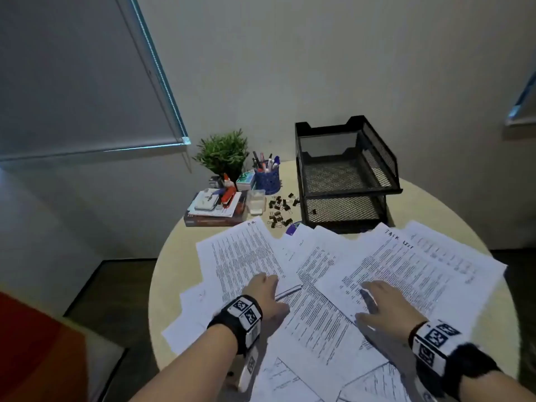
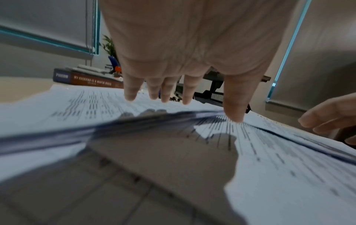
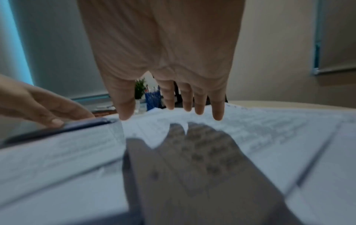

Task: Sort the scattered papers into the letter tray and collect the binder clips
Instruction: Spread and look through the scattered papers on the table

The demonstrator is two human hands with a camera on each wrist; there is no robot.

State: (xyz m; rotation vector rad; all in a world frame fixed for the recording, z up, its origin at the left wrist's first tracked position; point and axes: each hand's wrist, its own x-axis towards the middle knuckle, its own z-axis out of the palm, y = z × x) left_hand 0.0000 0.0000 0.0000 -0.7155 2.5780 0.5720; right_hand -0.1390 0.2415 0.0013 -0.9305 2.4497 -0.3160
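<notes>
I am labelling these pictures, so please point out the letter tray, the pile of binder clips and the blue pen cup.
letter tray (image 1: 392,189): head view, front right rim of upper tier.
binder clips (image 1: 279,211): head view, middle of the pile.
blue pen cup (image 1: 268,181): head view, front wall.

We see a dim room, cool light leaking around the blinds (image 1: 87,82). Both wrist views are motion-blurred, with soft hand shadows on the papers (image 3: 250,134); edges bend.

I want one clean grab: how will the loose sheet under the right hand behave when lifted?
The sheet headed TASK LIST is single and thin, so probably floppy and light. It overlaps other papers, so it may slide or drag them under the right hand.
</notes>
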